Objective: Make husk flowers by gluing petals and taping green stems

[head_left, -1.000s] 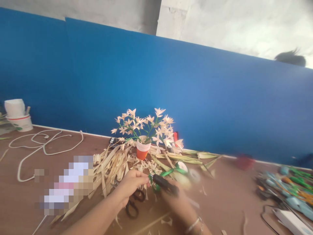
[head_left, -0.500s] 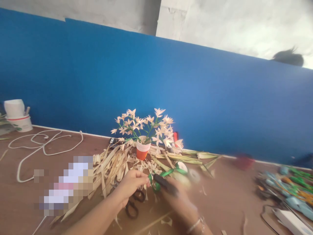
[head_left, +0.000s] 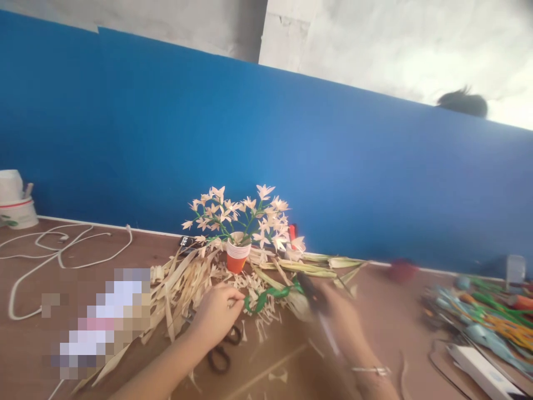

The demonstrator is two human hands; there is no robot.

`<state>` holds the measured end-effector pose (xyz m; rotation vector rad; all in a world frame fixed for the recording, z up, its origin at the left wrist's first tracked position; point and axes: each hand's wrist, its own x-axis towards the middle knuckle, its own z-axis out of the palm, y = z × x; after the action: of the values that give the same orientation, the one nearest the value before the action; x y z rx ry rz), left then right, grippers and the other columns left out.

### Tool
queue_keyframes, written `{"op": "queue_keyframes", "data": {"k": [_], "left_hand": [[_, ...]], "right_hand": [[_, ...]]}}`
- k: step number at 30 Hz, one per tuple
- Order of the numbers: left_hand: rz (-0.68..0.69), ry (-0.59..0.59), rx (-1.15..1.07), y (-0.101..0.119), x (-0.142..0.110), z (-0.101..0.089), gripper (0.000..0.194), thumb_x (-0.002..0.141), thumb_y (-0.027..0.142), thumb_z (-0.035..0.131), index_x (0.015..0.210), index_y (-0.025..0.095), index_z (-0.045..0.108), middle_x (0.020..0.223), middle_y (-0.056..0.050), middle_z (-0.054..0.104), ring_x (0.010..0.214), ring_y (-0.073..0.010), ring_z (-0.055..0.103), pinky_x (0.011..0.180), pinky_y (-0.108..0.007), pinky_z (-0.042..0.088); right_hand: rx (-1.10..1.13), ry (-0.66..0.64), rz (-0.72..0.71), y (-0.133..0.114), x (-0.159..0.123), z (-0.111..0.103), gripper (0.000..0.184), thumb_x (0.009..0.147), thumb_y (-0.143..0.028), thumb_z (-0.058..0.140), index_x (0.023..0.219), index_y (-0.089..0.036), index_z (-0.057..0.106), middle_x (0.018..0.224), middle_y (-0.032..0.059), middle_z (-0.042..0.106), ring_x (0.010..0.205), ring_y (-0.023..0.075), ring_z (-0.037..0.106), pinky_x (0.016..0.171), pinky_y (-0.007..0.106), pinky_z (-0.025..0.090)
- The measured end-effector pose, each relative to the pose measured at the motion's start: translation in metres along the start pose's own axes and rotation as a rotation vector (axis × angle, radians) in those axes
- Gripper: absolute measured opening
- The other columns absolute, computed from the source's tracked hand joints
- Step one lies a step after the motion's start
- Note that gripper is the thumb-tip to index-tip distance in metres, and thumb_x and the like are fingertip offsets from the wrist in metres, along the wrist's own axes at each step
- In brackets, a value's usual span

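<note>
My left hand [head_left: 219,311] is closed, thumb and forefinger pinching the end of a twisted green ribbon [head_left: 270,294]. The ribbon stretches right to a black tool [head_left: 310,291] in my right hand [head_left: 343,316]. That hand is closed around the tool, smeared by motion, and the tool's kind cannot be made out. Black-handled scissors [head_left: 220,358] lie below my left hand, partly hidden by it. Behind both hands stands an orange and white paper cup [head_left: 237,258] holding pale flowers [head_left: 222,208] on green stems.
Dried husk strips [head_left: 175,286] and small cut pieces [head_left: 277,376] litter the brown table. A white cable [head_left: 62,250] and cups [head_left: 19,214] lie left. Coloured cords [head_left: 491,311] and a white power strip [head_left: 483,372] sit right. A blue partition [head_left: 266,139] stands behind; a head shows above it.
My right hand has moved right and slightly up with the black tool, away from my left hand. The green ribbon, bunched before, now stretches between them. The view has shifted slightly right.
</note>
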<state>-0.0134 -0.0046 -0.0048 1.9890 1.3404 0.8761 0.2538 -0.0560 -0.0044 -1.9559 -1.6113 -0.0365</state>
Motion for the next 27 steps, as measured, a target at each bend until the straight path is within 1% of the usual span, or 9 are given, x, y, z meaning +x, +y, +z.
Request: {"op": "queue_keyframes", "data": {"k": [2, 5, 10, 13, 16, 20, 23, 25, 27], "left_hand": [[-0.105, -0.061, -0.168, -0.001, 0.004, 0.000, 0.021, 0.069, 0.026, 0.053, 0.076, 0.016, 0.070, 0.079, -0.007, 0.071, 0.077, -0.0221, 0.062, 0.073, -0.031, 0.043], [-0.194, -0.158, -0.368, 0.001, 0.006, -0.002, 0.021, 0.068, 0.028, 0.053, 0.069, 0.013, 0.068, 0.072, -0.006, 0.071, 0.071, -0.0213, 0.062, 0.069, -0.029, 0.043], [-0.259, -0.168, -0.438, 0.010, 0.004, -0.008, 0.021, 0.066, 0.032, 0.056, 0.061, 0.015, 0.066, 0.070, -0.004, 0.070, 0.069, -0.0198, 0.059, 0.067, -0.029, 0.040], [-0.278, -0.164, -0.476, 0.012, 0.003, -0.009, 0.020, 0.065, 0.033, 0.058, 0.060, 0.015, 0.066, 0.069, -0.004, 0.070, 0.069, -0.0197, 0.059, 0.070, -0.030, 0.040], [-0.288, -0.167, -0.519, 0.012, 0.002, -0.008, 0.019, 0.064, 0.033, 0.060, 0.061, 0.015, 0.067, 0.067, -0.003, 0.069, 0.071, -0.0196, 0.058, 0.075, -0.031, 0.039], [-0.257, -0.182, -0.559, 0.012, 0.001, -0.006, 0.018, 0.064, 0.031, 0.060, 0.059, 0.015, 0.066, 0.066, -0.002, 0.067, 0.072, -0.0191, 0.058, 0.075, -0.030, 0.039], [-0.266, -0.188, -0.592, 0.013, 0.000, -0.006, 0.017, 0.064, 0.030, 0.060, 0.061, 0.014, 0.066, 0.066, -0.002, 0.067, 0.069, -0.0182, 0.057, 0.072, -0.029, 0.039], [-0.283, -0.184, -0.621, 0.013, 0.000, -0.005, 0.016, 0.064, 0.029, 0.060, 0.062, 0.014, 0.066, 0.065, -0.002, 0.067, 0.068, -0.0178, 0.057, 0.071, -0.029, 0.040], [-0.290, -0.175, -0.634, 0.012, 0.001, -0.005, 0.016, 0.064, 0.029, 0.060, 0.063, 0.014, 0.066, 0.065, -0.002, 0.068, 0.067, -0.0176, 0.058, 0.070, -0.029, 0.040]], "right_hand": [[-0.153, -0.129, 0.109, 0.023, 0.006, -0.008, 0.022, 0.071, -0.028, 0.053, 0.090, -0.021, 0.061, 0.077, 0.0047, 0.064, 0.070, 0.0195, 0.058, 0.059, 0.025, 0.037], [-0.294, -0.206, 0.160, 0.046, 0.008, -0.010, 0.027, 0.070, -0.024, 0.052, 0.096, -0.022, 0.060, 0.087, 0.0087, 0.063, 0.078, 0.0227, 0.059, 0.062, 0.028, 0.036], [-0.404, -0.182, 0.215, 0.047, 0.002, -0.002, 0.027, 0.070, -0.020, 0.051, 0.096, -0.024, 0.060, 0.093, 0.0132, 0.062, 0.088, 0.0293, 0.057, 0.068, 0.039, 0.038], [-0.435, -0.053, 0.256, 0.029, 0.000, -0.003, 0.029, 0.069, -0.019, 0.053, 0.097, -0.021, 0.060, 0.097, 0.0162, 0.060, 0.094, 0.0350, 0.054, 0.075, 0.049, 0.037], [-0.279, 0.041, 0.091, -0.001, -0.002, 0.002, 0.029, 0.070, -0.015, 0.051, 0.098, -0.019, 0.060, 0.101, 0.0160, 0.060, 0.100, 0.0335, 0.053, 0.083, 0.049, 0.036], [0.195, -0.170, -0.273, -0.053, -0.015, 0.030, 0.034, 0.076, -0.021, 0.047, 0.109, -0.021, 0.055, 0.110, 0.0093, 0.060, 0.105, 0.0245, 0.053, 0.092, 0.041, 0.039], [0.421, -0.279, -0.281, -0.082, -0.028, 0.055, 0.072, 0.072, -0.019, 0.053, 0.137, -0.021, 0.023, 0.124, 0.0096, 0.052, 0.112, 0.0227, 0.050, 0.091, 0.037, 0.042], [0.473, -0.269, -0.241, -0.093, -0.033, 0.067, 0.076, 0.074, -0.018, 0.051, 0.140, -0.019, 0.013, 0.114, 0.0098, 0.057, 0.103, 0.0216, 0.055, 0.086, 0.035, 0.045], [0.479, -0.243, -0.206, -0.100, -0.034, 0.072, 0.071, 0.078, -0.018, 0.046, 0.140, -0.017, 0.012, 0.099, 0.0079, 0.062, 0.091, 0.0203, 0.060, 0.079, 0.033, 0.047]]}}
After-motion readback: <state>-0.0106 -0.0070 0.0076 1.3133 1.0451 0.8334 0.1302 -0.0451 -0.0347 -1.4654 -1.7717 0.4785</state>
